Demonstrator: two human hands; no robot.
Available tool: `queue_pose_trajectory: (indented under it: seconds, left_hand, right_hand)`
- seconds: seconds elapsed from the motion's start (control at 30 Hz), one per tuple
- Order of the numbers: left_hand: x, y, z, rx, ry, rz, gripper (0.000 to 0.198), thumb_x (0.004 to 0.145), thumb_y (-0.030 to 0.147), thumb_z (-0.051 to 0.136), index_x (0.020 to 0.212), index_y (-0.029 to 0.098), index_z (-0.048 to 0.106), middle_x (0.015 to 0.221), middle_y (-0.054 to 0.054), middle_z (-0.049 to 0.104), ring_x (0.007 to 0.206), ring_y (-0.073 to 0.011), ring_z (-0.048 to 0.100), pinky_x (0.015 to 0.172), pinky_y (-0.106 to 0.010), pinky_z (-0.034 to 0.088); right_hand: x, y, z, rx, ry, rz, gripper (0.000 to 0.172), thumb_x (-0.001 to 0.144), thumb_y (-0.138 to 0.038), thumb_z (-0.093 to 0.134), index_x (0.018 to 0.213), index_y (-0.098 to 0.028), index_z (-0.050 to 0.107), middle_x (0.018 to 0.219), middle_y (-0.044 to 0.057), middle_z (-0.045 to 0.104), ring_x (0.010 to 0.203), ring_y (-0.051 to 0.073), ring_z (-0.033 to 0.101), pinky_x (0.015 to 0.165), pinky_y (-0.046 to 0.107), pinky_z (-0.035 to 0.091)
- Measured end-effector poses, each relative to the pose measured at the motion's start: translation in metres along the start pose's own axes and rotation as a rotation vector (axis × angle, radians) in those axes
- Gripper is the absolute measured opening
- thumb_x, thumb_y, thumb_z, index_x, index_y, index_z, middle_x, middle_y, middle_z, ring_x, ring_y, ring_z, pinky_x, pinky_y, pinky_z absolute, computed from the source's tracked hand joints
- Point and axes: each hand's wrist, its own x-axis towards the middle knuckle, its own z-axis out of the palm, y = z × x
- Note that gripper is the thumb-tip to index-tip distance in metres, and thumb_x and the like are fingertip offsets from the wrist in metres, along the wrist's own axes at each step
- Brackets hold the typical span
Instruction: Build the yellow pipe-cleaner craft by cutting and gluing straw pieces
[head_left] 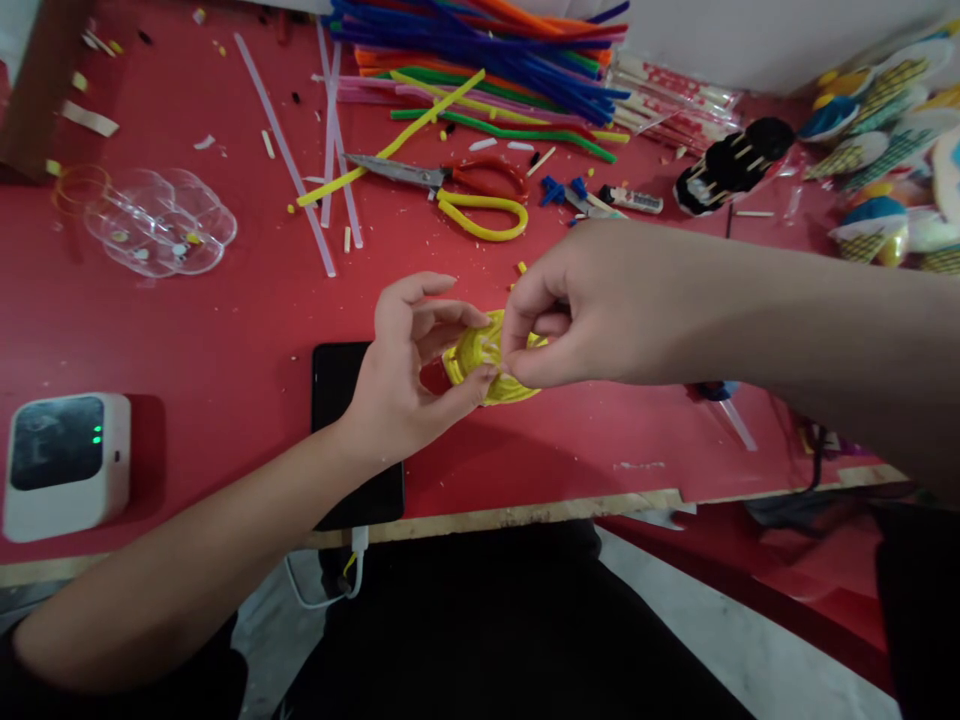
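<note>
We've got a red tabletop [225, 330] filling most of the view, pale floor [667, 600] below, wall [712, 40] behind. Pipe-cleaner bundle [487, 45] lies at the back. R hand [607, 305]: fingertips pinched together, can't tell on what. L hand [401, 375], partly over the blk phone [337, 395]: fingers curved, gripping the L side of our yellow pipe-cleaner coil [466, 352], approx. mid-table, nr front edge. Tiny scraps [90, 118] everywhere.
</note>
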Motion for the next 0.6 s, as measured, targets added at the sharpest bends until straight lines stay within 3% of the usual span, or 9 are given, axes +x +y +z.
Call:
queue_pose_trajectory:
  seconds: [0.13,0.33,0.47,0.6]
  left_hand:
    - [0.0,-0.001,0.001,-0.035,-0.004,0.003,0.06,0.088,0.018,0.077,0.132,0.028,0.038,0.12,-0.005,0.069,0.118,-0.019,0.072,0.106,-0.043,0.063]
    - [0.0,0.0,0.002,-0.06,0.011,-0.053,0.059,0.087,0.019,0.078,0.131,0.029,0.04,0.12,-0.005,0.068,0.118,-0.0214,0.073,0.105,-0.045,0.064]
    - [0.001,-0.001,0.002,-0.1,0.009,-0.073,0.06,0.086,0.024,0.081,0.131,0.028,0.041,0.12,-0.006,0.068,0.118,-0.0247,0.074,0.104,-0.047,0.064]
    - [0.004,0.002,0.002,-0.053,0.03,-0.091,0.058,0.084,0.021,0.081,0.13,0.025,0.045,0.119,-0.007,0.067,0.113,-0.025,0.076,0.102,-0.047,0.066]
  right_hand:
    - [0.0,0.003,0.0,0.035,0.003,-0.072,0.016,0.077,-0.034,0.081,0.071,-0.021,0.073,0.052,-0.006,0.039,0.053,0.009,0.047,0.054,0.028,0.031]
    - [0.001,0.012,-0.008,0.069,0.072,-0.059,0.015,0.084,-0.034,0.081,0.086,-0.021,0.075,0.069,-0.002,0.057,0.064,0.011,0.052,0.059,0.03,0.034]
    - [0.007,0.03,-0.01,0.207,0.117,-0.233,0.03,0.082,-0.041,0.086,0.101,-0.021,0.074,0.084,0.0,0.066,0.076,0.013,0.057,0.065,0.029,0.04]
    - [0.012,0.047,0.005,0.461,0.237,-0.409,0.036,0.083,-0.047,0.085,0.104,-0.021,0.072,0.096,0.001,0.069,0.089,0.017,0.063,0.074,0.029,0.049]
